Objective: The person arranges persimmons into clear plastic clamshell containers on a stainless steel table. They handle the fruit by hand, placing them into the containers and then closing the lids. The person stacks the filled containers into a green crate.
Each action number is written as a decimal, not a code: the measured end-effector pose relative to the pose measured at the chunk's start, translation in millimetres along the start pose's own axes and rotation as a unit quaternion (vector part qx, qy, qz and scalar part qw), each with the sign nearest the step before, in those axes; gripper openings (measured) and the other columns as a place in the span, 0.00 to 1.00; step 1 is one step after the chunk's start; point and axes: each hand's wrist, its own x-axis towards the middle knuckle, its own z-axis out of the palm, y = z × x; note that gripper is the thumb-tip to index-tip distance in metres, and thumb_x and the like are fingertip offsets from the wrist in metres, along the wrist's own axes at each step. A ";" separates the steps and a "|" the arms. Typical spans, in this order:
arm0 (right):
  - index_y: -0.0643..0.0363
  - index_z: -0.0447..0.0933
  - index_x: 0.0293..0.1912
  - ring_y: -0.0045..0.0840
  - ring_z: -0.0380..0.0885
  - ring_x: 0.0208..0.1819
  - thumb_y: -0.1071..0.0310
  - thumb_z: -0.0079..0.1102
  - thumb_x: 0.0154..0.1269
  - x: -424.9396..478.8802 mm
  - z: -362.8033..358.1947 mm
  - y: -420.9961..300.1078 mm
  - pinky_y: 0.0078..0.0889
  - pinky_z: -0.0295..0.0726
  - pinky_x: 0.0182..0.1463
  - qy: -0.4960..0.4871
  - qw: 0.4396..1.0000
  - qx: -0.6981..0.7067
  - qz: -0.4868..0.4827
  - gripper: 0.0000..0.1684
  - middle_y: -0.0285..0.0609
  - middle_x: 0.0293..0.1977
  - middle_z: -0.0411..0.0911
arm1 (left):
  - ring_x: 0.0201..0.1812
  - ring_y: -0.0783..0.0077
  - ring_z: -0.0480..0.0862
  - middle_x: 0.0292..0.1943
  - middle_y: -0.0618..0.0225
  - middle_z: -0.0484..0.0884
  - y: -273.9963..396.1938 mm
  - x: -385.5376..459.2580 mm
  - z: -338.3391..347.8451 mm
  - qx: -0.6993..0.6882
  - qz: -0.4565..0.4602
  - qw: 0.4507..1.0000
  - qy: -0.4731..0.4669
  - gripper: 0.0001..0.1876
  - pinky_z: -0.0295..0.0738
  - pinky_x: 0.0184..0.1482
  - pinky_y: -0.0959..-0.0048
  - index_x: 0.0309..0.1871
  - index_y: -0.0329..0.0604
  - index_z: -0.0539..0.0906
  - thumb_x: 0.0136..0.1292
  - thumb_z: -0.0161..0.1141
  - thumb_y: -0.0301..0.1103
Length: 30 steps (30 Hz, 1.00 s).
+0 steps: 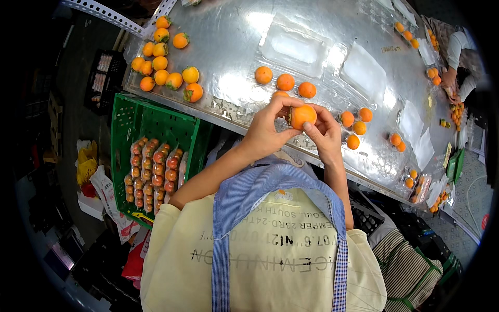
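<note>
Between my two hands I hold an orange persimmon [303, 117] above the near edge of the metal table. My left hand [269, 123] grips it from the left, by its leafy end. The fingers and thumb of my right hand [323, 130] press on its right side. Just beyond lie several persimmons [285, 82] in a clear plastic tray, one of them partly hidden behind my left hand. More persimmons [359, 128] sit to the right of my right hand, seemingly in another clear tray.
Loose persimmons [160, 63] cluster at the table's left end. Empty clear trays [296, 45] and white liner sheets [364, 72] lie on the metal table [218, 35]. A green crate [156, 107] with packed fruit stands at left. Across the table, a co-worker's hands [450, 84] are among persimmons.
</note>
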 end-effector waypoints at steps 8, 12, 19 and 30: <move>0.66 0.71 0.53 0.29 0.77 0.49 0.72 0.71 0.52 1.4 -11.0 7.0 0.27 0.81 0.48 0.075 0.958 -0.230 -0.156 0.29 0.46 0.48 0.74 | 0.46 0.72 0.78 0.52 0.64 0.75 5.4 0.7 -9.5 -0.023 -0.071 0.996 0.047 0.24 0.76 0.46 0.74 0.55 0.38 0.70 0.53 0.63 0.20; 0.63 0.74 0.50 0.27 0.78 0.44 0.73 0.72 0.49 3.8 -30.8 13.8 0.25 0.81 0.45 0.152 0.934 -0.295 -0.136 0.27 0.45 0.47 0.75 | 0.44 0.75 0.79 0.52 0.64 0.75 -4.5 2.3 -21.2 -0.042 -0.106 0.990 0.088 0.22 0.76 0.44 0.77 0.55 0.37 0.71 0.56 0.61 0.21; 0.62 0.75 0.46 0.29 0.76 0.38 0.70 0.73 0.45 11.3 -48.5 26.4 0.29 0.75 0.43 0.134 0.864 -0.461 -0.152 0.26 0.43 0.41 0.77 | 0.41 0.78 0.78 0.49 0.66 0.77 -18.1 1.5 -30.5 -0.045 -0.132 0.981 0.138 0.20 0.74 0.42 0.79 0.54 0.38 0.71 0.58 0.60 0.21; 0.58 0.75 0.47 0.41 0.72 0.40 0.70 0.71 0.40 22.6 -31.4 39.0 0.40 0.70 0.45 0.078 0.777 -0.593 -0.198 0.28 0.44 0.37 0.76 | 0.39 0.86 0.74 0.44 0.76 0.77 -45.0 0.8 -25.4 -0.056 -0.149 0.983 0.096 0.14 0.72 0.42 0.83 0.50 0.41 0.75 0.61 0.59 0.25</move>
